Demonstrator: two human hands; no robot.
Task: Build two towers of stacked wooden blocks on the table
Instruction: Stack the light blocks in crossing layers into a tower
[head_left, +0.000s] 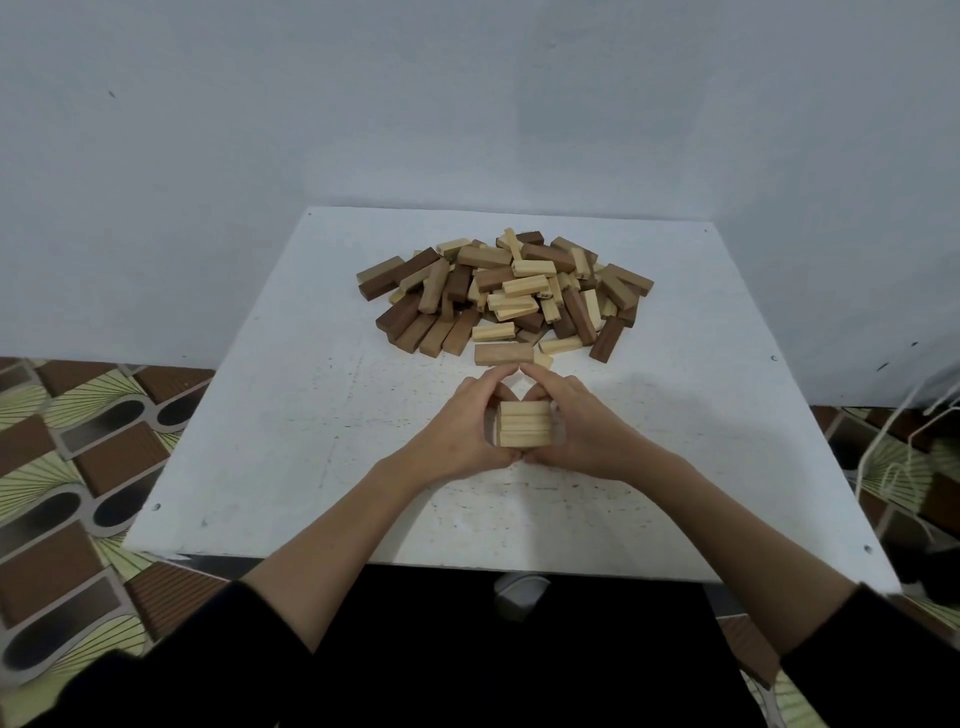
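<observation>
Small stack of pale, rectangular wooden blocks (524, 423) at lower centre of frame, on the white square table top (270, 415), well short of the near edge: room left beside it, probably for the second tower. Top layer of three blocks side by side, flush; at least one layer beneath, exact count not visible behind the fingers.

Left hand (467, 431) curled against the left side of the stack, right hand (582, 431) curled against the right side. Both clamped on the stack, fingertips meeting beyond it and thumbs meeting on the near side. Likely purpose: squeezing the blocks square so that the next layer sits level.

Loose heap of light and dark brown wooden blocks (504, 291) at upper centre of frame, apart from the stack but within reach as supply. Single tan block (504, 354) nearest the fingertips, at the heap's near edge.

First tower barely begun; second not yet begun.
</observation>
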